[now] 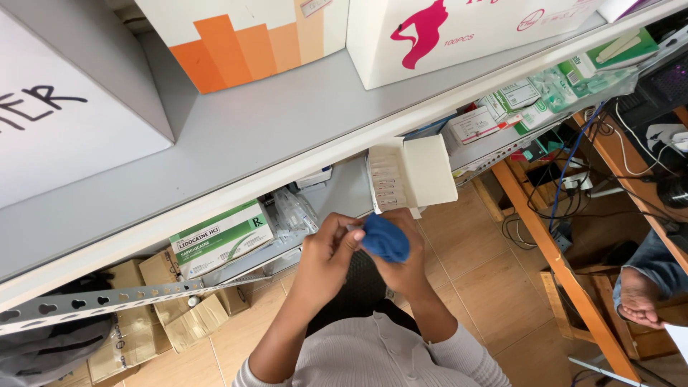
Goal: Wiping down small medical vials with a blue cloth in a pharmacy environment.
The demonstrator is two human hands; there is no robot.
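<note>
Inspection, head view, looking down past my chest. Both my hands meet in front of me, just below the front edge of the grey shelf [236,136]. My right hand [407,266] is closed around a blue cloth [385,239], bunched into a wad; the cloth sits against the palm and shows above the fingers. My left hand [326,251] pinches at the cloth's left side, thumb and fingertips closed on something small and pale at its edge. I cannot tell what that item is; it is too small and half covered.

Just above the hands, at the front edge of the lower shelf level, stands 1 small open white carton [412,174] with its flap up and a row of thin packets inside. It is near the cloth but not touching it. A green-and-white medicine box [218,236] lies further left on the same lower level. 2 large cartons stand at the back of the grey shelf. Another person's hand [636,299] rests at the right, well apart.

Judgement on handling: the wad should stay firmly enclosed in my right hand, so the left pinch can work with fingertip pressure only. Keep both hands clear of the open carton's flap, which looks easy to knock.
</note>
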